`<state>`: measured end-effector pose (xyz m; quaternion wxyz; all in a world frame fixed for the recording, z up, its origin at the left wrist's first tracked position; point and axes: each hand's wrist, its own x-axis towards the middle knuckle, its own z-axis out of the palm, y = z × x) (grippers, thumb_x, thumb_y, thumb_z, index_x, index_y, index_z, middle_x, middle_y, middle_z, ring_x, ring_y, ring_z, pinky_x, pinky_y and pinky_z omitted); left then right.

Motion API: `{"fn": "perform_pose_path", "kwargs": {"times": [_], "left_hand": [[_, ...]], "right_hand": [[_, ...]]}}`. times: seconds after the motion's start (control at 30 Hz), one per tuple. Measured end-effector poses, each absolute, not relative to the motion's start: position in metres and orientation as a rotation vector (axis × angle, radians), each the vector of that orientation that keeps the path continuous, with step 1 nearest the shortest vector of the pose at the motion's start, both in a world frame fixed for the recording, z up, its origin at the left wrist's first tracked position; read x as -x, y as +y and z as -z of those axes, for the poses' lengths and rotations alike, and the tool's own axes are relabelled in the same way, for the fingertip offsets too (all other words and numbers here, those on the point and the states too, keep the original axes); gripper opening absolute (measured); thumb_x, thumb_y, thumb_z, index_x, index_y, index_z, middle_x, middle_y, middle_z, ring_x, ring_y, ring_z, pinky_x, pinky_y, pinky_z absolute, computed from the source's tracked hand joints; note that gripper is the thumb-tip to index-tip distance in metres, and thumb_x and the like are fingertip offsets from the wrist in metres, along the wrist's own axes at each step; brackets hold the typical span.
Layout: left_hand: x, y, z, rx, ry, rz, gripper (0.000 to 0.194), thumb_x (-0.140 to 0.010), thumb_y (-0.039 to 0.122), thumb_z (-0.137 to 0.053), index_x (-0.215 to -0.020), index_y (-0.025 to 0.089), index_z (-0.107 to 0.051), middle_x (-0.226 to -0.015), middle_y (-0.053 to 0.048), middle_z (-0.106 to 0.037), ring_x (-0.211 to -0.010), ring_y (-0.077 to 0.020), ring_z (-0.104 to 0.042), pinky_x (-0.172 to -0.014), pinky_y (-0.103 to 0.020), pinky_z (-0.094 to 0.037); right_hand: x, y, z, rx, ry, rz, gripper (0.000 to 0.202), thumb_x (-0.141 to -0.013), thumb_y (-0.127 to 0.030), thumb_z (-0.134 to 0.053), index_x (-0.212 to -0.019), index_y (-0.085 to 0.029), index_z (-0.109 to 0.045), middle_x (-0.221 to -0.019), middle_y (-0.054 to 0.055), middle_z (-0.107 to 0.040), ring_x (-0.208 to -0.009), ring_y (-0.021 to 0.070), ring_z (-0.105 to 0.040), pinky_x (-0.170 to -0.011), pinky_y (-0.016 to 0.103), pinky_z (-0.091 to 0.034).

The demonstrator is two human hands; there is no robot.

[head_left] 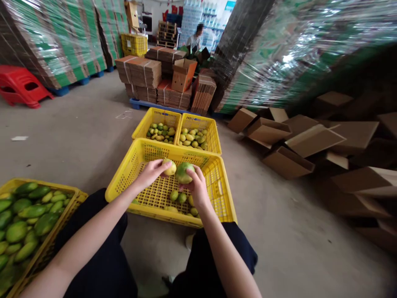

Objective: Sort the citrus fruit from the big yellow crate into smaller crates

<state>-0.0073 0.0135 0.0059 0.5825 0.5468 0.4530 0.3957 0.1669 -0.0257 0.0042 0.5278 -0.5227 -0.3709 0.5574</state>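
Over a yellow plastic crate (124,178), my left hand (151,171) is closed on a yellow lemon (169,167). Just to its right, my right hand (198,186) grips a larger green lemon (183,173), thumb on its near side. The two fruits are close together at about the same height. Below them in the crate lie a few small greenish lemons (178,196) and some yellow ones (171,209), partly hidden by my right hand and forearm. At my left side, another yellow crate (66,188) is heaped with mostly green lemons (31,211).
Beyond the middle crate stand two yellow crates (141,126) (214,132) with sorted-looking fruit. Farther off, flattened cartons (139,72) are stacked on a blue pallet (136,104). Open cardboard boxes (288,161) lie at right, a red stool (21,85) at left. A person (195,40) is behind the cartons.
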Motion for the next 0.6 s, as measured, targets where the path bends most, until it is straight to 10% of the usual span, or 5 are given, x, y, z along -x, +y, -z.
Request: {"fn": "perform_pose_path", "kwargs": {"times": [0.27, 0.6], "left_hand": [[0.0070, 0.0159, -0.0036, -1.022, 1.179, -0.501, 0.075, -0.071, 0.089, -0.044, -0.054, 0.017, -0.057, -0.042, -0.002, -0.056, -0.035, -0.0099, -0.051, -0.041, -0.022, -0.039], [0.0070, 0.0134, 0.0034, -1.171, 1.151, -0.641, 0.066, -0.085, 0.077, -0.042, -0.068, 0.016, -0.062, -0.061, -0.005, -0.066, -0.057, -0.0159, -0.063, -0.057, -0.027, -0.051]], "right_hand": [[-0.1645, -0.0205, -0.0039, 1.323, -0.724, -1.956, 0.053, -0.090, -0.062, -0.035, -0.081, -0.017, -0.060, -0.050, 0.005, -0.063, -0.032, 0.0150, -0.053, -0.029, 0.023, -0.033], [-0.1660, -0.0202, 0.0002, 1.273, -0.663, -1.947, 0.045, -0.091, -0.057, -0.038, -0.086, -0.018, -0.060, -0.058, 0.006, -0.065, -0.039, 0.0163, -0.056, -0.036, 0.025, -0.041]]}}
